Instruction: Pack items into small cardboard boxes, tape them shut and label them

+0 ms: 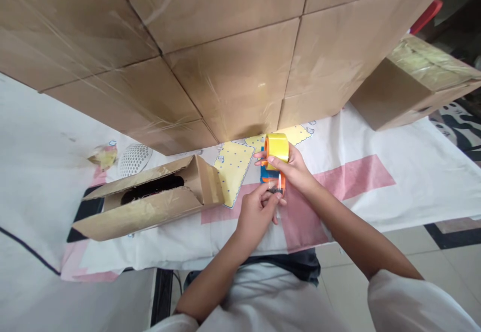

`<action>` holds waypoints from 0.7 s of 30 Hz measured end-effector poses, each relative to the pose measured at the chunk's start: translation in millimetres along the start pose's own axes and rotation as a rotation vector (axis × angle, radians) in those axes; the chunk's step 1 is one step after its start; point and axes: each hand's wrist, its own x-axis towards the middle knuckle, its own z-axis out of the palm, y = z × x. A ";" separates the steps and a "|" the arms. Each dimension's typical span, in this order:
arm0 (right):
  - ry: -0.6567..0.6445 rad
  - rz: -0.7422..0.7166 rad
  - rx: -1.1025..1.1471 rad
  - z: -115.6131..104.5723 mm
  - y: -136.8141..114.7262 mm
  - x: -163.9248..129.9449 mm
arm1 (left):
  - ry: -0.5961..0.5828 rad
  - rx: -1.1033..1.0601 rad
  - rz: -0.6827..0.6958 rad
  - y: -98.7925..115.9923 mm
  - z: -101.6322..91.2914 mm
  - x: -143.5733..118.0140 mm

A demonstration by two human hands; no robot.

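Note:
A packing tape dispenser (269, 173) with a blue and orange body carries a yellow roll of tape (278, 147). My right hand (294, 166) is closed around the roll side, the thumb lying across it. My left hand (259, 211) is at the dispenser's lower orange end, thumb and fingers pinched together at what looks like the clear loose end of the tape; the fingertips partly hide it. Both hands are just above the cloth-covered table. Left of them lies a long cardboard box (150, 207), its top flaps standing open and something dark inside.
A wall of stacked, taped cardboard boxes (233, 71) rises along the table's far side. Another taped box (409, 86) stands at the right. The white, pink and yellow tablecloth (353, 182) hangs over the near edge. A black flat object (87, 217) lies under the open box.

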 end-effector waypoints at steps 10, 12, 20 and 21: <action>0.166 -0.012 0.013 0.5 1.6 3.6 | 0.016 -0.018 0.001 -2.2 4.9 -3.7; 0.208 0.000 0.030 -0.2 1.7 4.8 | 0.017 -0.011 0.010 -5.2 7.5 -5.2; 0.264 -0.004 0.063 -2.3 -6.1 4.8 | 0.013 0.026 0.010 -7.4 11.5 -11.8; 0.267 -0.012 0.057 -3.1 -6.5 5.0 | 0.013 0.023 0.004 -7.9 11.9 -13.0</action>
